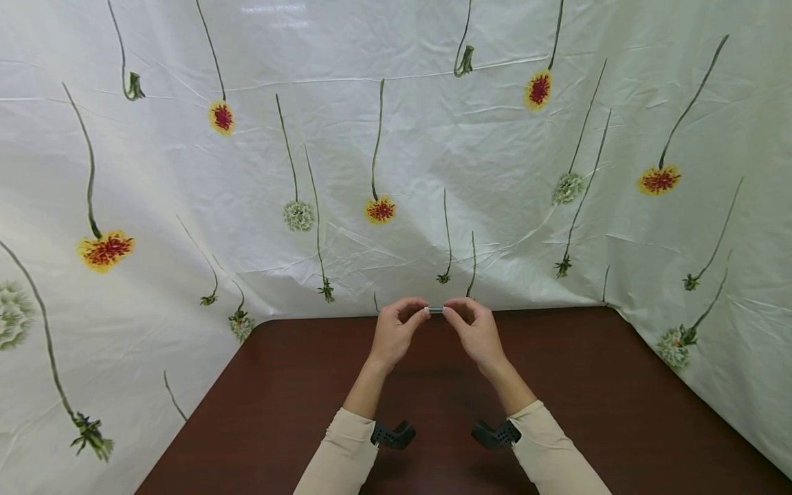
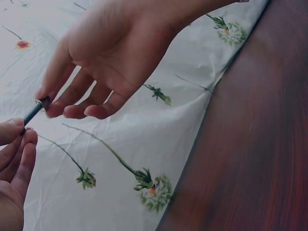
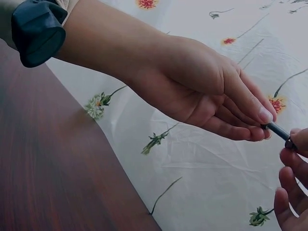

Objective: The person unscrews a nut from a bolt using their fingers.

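A short metal bolt (image 1: 435, 310) spans the gap between the two hands, held level above the far part of the table. My left hand (image 1: 393, 335) pinches one end between thumb and fingertips. At the other end, my right hand (image 1: 480, 337) pinches it the same way. In the left wrist view the threaded shank of the bolt (image 2: 32, 113) shows, with its wider dark end at the right hand's (image 2: 115, 53) fingertips. The right wrist view shows that wider end against the right hand (image 3: 294, 180), while the left hand (image 3: 192, 86) covers the narrow tip.
Beneath the hands lies a dark reddish-brown table (image 1: 297, 385). A white flower-printed cloth (image 1: 408, 137) hangs behind it and along both sides. Each wrist carries a black strapped device, the left one (image 1: 393, 435) and the right one (image 1: 497, 435), below cream sleeves (image 1: 343, 450).
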`<state>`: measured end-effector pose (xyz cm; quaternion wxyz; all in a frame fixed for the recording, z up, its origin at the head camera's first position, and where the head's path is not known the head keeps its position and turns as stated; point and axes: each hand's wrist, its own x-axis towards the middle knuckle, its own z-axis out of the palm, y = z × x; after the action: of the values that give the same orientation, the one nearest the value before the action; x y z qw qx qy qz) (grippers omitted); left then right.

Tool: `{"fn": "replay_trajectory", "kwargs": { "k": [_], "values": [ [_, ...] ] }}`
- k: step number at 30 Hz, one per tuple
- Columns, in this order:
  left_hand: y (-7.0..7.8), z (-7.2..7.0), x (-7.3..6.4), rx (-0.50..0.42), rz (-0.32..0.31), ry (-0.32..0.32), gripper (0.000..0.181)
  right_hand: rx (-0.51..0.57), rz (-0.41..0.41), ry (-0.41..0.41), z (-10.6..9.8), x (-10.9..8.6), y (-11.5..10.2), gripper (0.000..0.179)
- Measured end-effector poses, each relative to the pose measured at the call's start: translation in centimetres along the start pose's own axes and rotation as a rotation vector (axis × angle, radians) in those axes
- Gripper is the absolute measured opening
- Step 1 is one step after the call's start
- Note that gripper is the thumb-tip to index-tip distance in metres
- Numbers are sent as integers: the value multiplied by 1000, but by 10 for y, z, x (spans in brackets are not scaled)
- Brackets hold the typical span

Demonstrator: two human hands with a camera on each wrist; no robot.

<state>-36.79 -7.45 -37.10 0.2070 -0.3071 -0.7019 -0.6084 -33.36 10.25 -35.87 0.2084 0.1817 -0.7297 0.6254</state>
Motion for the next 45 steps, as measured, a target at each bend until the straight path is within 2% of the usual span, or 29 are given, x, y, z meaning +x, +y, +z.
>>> {"fn": "replay_trajectory", "kwargs": {
  "k": [5,7,14,21,22,26,29,34,38,41,45],
  "values": [
    [-22,2,3,7,-12,12,12,0,-14,-2,-1,0,0,16],
    [-26,2,4,-11,-13,15,12,11,-17,-1,-1,0,1,18],
    [-28,1,3,-31,-4,-2,10,-27,-23,27,2,0,3,15],
    [-29,1,3,-38,-15,-3,11,-3,-62,7,2,12,44,20],
    [-29,1,3,-29,-16,1,12,-9,-62,10,2,11,44,19],
    [-25,1,3,-4,-15,2,12,-15,-20,24,3,12,44,19],
    [-15,0,2,-10,-6,-5,11,-2,-3,12,3,13,43,17],
    [4,-1,-1,-27,9,-5,10,22,-1,-36,1,7,23,26],
    [5,-1,-2,-29,6,-3,10,21,30,-36,1,2,4,24],
    [5,-1,-2,-27,8,-4,10,16,43,-18,1,1,1,19],
    [4,-1,-2,-20,15,-1,10,24,17,-28,0,1,1,18]
  ]
}}
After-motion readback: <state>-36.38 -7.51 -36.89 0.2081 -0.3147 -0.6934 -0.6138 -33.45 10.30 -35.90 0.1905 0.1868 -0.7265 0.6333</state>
